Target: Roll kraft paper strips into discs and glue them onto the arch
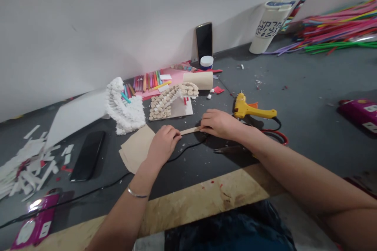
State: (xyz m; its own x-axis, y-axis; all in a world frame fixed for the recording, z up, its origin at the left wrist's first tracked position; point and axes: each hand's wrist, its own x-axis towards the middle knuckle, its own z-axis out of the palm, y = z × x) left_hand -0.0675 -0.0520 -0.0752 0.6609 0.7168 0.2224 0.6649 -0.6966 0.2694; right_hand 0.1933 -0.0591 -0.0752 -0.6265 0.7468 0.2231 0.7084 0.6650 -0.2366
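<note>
- Dark grey tabletop meets a plain pale wall, with a worn tan strip along the near edge.
- Between the two hands lies a narrow, flat tan paper strip, near the middle of the table. The left hand has its fingers curled closed, pinching the left end; the right hand pinches the right end, fingers bunched together. Gripping both ends probably holds the strip straight.
- Fanned tan paper sheets lie beside the left hand, likely for easy reach.
- A yellow plastic glue gun sits just beyond the right wrist, perhaps for the same reason.
- A model of small tan paper rolls on a white base stands farther back, probably to leave working room.
- Both fingertip contacts are hard to make out, and the strip's ends are hidden. Pointed grey metal blades run under the right forearm; whether they belong to scissors cannot be told. The glossy purple object at the right is cut off by the frame.
</note>
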